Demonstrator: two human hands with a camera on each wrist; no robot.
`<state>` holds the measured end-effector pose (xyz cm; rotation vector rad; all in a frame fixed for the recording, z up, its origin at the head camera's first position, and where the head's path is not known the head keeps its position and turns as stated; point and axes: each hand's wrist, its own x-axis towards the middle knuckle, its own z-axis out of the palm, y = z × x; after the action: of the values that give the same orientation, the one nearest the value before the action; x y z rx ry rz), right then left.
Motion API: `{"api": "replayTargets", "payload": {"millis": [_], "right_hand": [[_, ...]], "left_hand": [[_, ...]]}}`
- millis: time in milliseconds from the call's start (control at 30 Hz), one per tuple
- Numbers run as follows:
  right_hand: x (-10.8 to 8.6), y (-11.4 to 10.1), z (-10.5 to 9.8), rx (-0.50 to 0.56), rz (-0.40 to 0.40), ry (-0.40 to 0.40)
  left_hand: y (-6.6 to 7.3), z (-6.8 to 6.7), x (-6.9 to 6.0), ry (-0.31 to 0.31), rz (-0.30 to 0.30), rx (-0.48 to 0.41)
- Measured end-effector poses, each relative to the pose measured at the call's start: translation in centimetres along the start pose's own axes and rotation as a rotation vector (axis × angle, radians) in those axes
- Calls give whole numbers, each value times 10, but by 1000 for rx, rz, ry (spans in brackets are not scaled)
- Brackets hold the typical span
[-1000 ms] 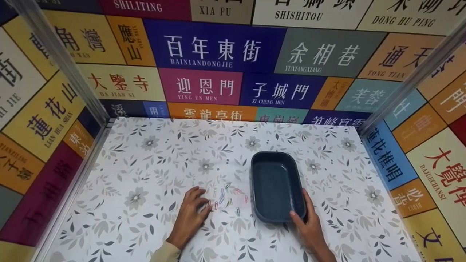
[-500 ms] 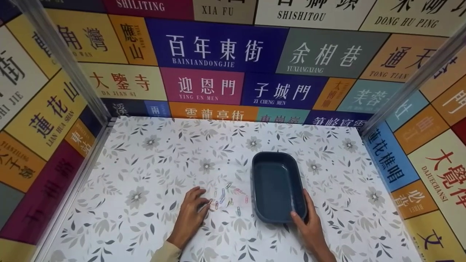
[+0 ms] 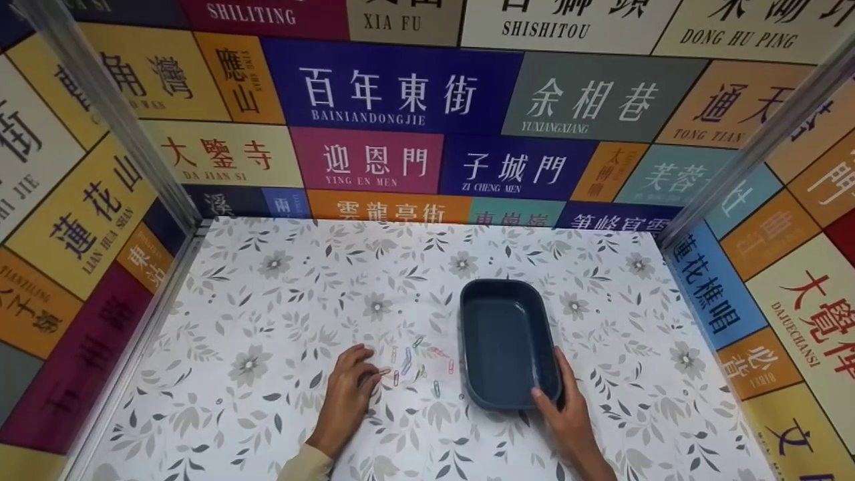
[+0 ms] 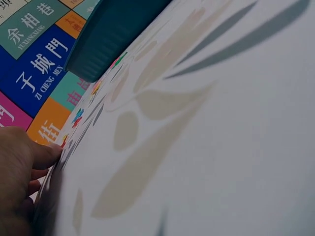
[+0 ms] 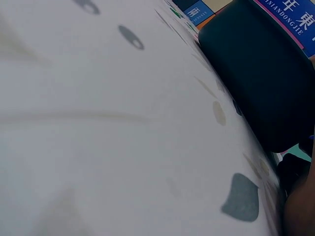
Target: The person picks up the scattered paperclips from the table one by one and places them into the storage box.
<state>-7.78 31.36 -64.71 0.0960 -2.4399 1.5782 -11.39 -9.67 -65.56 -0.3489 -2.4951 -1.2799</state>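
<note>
A dark blue rectangular dish (image 3: 507, 344) stands on the patterned table, right of the middle in the head view. My right hand (image 3: 569, 421) grips its near right corner, thumb over the rim and fingers along the outer wall. Left of the dish, several coloured paper clips (image 3: 407, 361) lie scattered. My left hand (image 3: 347, 387) is at their left edge, pinching a reddish paper clip (image 3: 384, 372) between thumb and forefinger. In the left wrist view the thumb (image 4: 47, 153) is low at the table surface, and the clip is mostly hidden there.
The white table (image 3: 300, 280) has a grey leaf and flower print. Panels with coloured name signs (image 3: 394, 87) rise behind it and at both sides. Metal corner posts (image 3: 133, 127) stand at the back corners.
The left thumb and forefinger have shifted slightly, and the reddish clip between them shows more plainly. The right hand, dish and other clips stay put.
</note>
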Motion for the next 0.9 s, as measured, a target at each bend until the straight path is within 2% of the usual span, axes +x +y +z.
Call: {"api": "replayTargets", "payload": {"millis": [233,567,900], "right_hand": [[-1,2,-1,13,23,4],[-1,1,-2,4,25,10],[0,2,0,25,-3,6]], "left_hand": [[2,0,0,6,-12,-4],[1,3,0,29,61,51],[4,1,1,27,-12,1]]}}
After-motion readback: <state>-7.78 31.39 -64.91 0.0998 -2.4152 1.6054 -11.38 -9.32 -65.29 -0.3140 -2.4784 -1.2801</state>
